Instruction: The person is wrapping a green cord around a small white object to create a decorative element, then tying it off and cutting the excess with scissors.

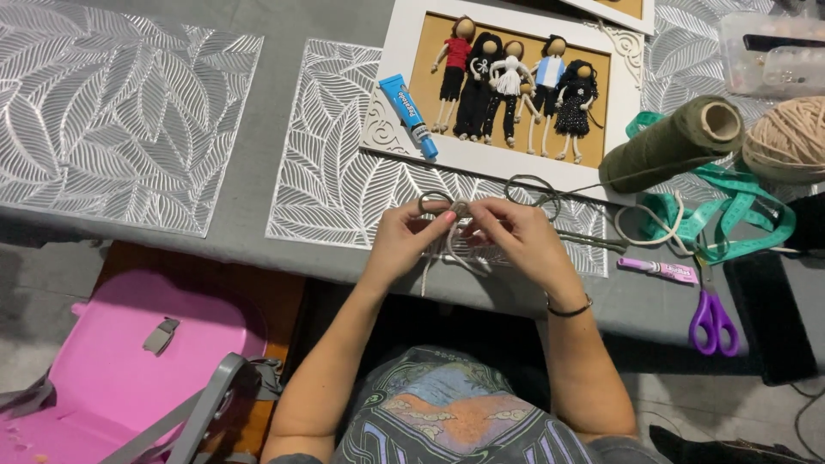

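both hands meet at the near edge of the grey tabletop [258,172]. the left hand [404,243] pinches a bundle of olive and cream cord [455,249] between closed fingers [443,222], and the right hand [520,239] closes its fingers on the same cord just beside them. the cord loops under both hands and trails right of the fingers toward an olive cord spool [675,142]. just beyond the fingers lies a white frame of cord dolls [507,82] with a blue glue tube [409,115] on it. well right of the fingers lie purple scissors [711,320], a green measuring tape [730,215] and a cream yarn ball [789,137].
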